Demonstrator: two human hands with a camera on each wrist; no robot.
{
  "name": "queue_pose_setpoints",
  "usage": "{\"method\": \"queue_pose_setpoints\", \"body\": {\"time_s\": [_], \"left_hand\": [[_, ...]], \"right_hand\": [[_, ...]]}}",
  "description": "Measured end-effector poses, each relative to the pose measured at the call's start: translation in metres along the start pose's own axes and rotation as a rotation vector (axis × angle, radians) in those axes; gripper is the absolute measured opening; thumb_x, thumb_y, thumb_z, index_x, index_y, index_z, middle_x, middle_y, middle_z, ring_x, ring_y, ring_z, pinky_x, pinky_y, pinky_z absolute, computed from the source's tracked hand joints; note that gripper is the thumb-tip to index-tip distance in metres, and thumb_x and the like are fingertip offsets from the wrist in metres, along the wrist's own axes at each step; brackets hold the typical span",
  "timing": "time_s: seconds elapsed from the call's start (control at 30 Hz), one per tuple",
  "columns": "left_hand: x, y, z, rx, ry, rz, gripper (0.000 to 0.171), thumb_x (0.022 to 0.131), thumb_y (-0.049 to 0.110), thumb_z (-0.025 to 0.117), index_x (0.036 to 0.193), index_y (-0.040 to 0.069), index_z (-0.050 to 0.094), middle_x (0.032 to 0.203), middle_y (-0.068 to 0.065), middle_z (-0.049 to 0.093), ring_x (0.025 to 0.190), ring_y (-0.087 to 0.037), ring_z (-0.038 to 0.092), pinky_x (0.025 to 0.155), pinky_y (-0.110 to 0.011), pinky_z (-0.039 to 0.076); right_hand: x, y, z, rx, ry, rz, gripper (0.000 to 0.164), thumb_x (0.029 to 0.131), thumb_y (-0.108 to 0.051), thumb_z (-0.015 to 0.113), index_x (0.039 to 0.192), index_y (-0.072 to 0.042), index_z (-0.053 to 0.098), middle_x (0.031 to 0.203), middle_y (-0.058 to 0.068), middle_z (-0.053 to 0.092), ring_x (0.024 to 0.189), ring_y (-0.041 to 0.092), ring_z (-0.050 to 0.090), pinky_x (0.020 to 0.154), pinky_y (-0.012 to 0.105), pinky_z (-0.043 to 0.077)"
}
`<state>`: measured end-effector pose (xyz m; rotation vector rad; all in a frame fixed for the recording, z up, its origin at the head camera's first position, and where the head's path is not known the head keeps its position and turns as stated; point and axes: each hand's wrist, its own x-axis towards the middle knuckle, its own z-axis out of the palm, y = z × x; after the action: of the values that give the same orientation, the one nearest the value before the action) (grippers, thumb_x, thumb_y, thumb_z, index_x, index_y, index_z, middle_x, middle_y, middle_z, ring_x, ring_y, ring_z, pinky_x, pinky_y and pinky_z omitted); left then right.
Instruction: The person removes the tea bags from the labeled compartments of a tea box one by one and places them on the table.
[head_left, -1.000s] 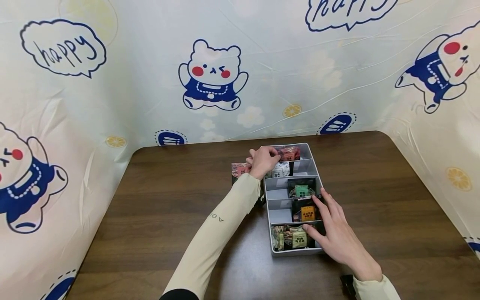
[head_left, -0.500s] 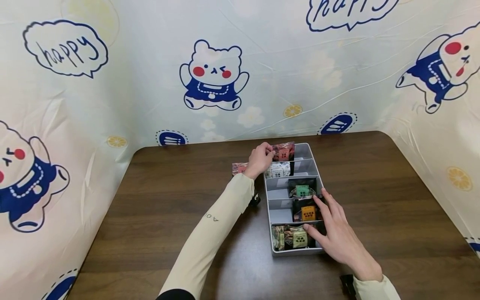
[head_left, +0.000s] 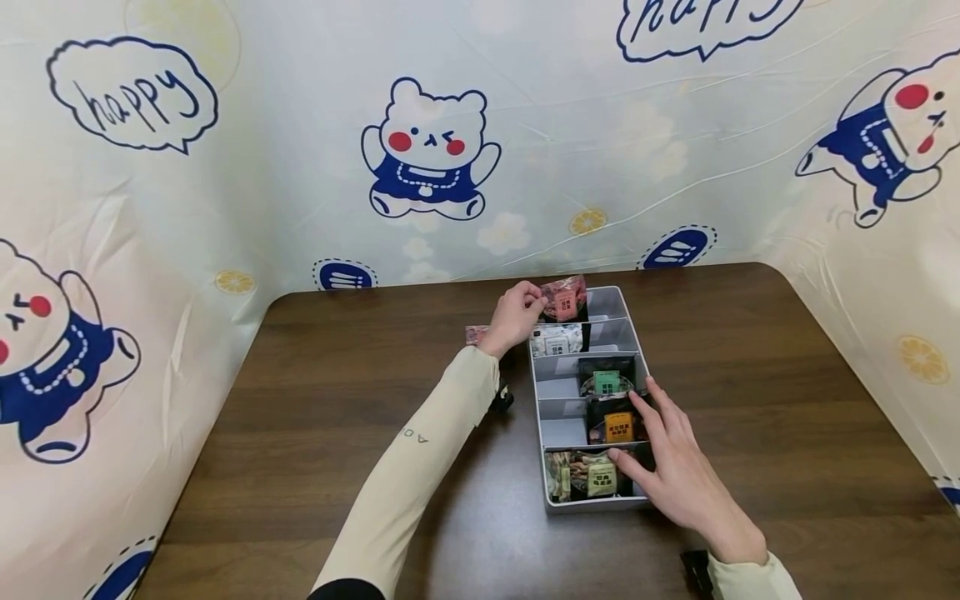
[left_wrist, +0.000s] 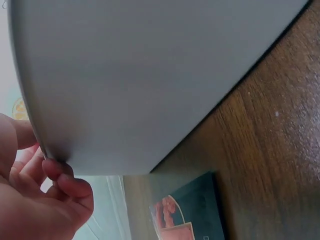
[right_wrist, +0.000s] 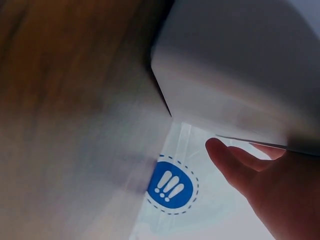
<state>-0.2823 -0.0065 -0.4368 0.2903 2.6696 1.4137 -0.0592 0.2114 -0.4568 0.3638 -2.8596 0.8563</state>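
— Check your surface (head_left: 300,467).
— It bears the divided tray (head_left: 562,432); your right grip (head_left: 684,475), fingers extended and spread, lies over its right edge.
— And your left grip (head_left: 517,317)?
— It pinches the red packet (head_left: 564,302) at the left side of the tray's farthest compartment (head_left: 604,307).

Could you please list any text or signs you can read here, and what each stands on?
"happy": left speech bubble on the patterned cloth.
"happy", top cut off: right speech bubble on the cloth.
"!!!": blue oval on the cloth.
Left sleeve: letters too small to read.
Red packet, white packet, green-labelled packet, orange-labelled packet, yellow-labelled packets: print too small.
Loose packet: partly out of frame, unreadable.
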Motion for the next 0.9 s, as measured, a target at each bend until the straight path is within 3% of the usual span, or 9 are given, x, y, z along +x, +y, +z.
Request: {"method": "queue_pose_setpoints", "body": {"time_s": [0.33, 0.53, 0.9], "left_hand": [[0.0001, -0.0017, -0.0020, -0.158, 0.023, -0.030, 0.018, 0.096, 0.017, 0.059, 0.108, 0.003, 0.061, 0.106, -0.013, 0.071, 0.096, -0.024, 0.065, 0.080, -0.031, 0.046], [-0.0013, -0.0005, -0.0049, -0.259, 0.030, -0.077, 0.016, 0.091, 0.010, 0.065, 0.104, 0.002, 0.061, 0.102, -0.016, 0.072, 0.093, -0.024, 0.067, 0.077, -0.027, 0.048], [-0.0020, 0.0012, -0.0093, -0.325, 0.049, -0.110, 0.021, 0.092, 0.011, 0.063, 0.111, 0.005, 0.065, 0.106, -0.013, 0.072, 0.099, -0.022, 0.065, 0.081, -0.030, 0.047]], "right_hand": [[0.0007, 0.0003, -0.0002, 0.003, 0.007, 0.001, 0.077, 0.087, -0.036, 0.069, 0.149, -0.008, 0.033, 0.160, 0.015, 0.015, 0.136, 0.043, 0.027, 0.093, 0.063, 0.040], [0.0002, -0.0005, -0.0002, 0.007, 0.008, 0.007, 0.076, 0.088, -0.036, 0.069, 0.149, -0.008, 0.033, 0.160, 0.015, 0.015, 0.136, 0.043, 0.027, 0.093, 0.063, 0.040], [0.0001, -0.0013, -0.0010, 0.018, 0.005, 0.009, 0.076, 0.088, -0.036, 0.069, 0.149, -0.008, 0.032, 0.161, 0.014, 0.014, 0.136, 0.043, 0.027, 0.093, 0.063, 0.039]]}}
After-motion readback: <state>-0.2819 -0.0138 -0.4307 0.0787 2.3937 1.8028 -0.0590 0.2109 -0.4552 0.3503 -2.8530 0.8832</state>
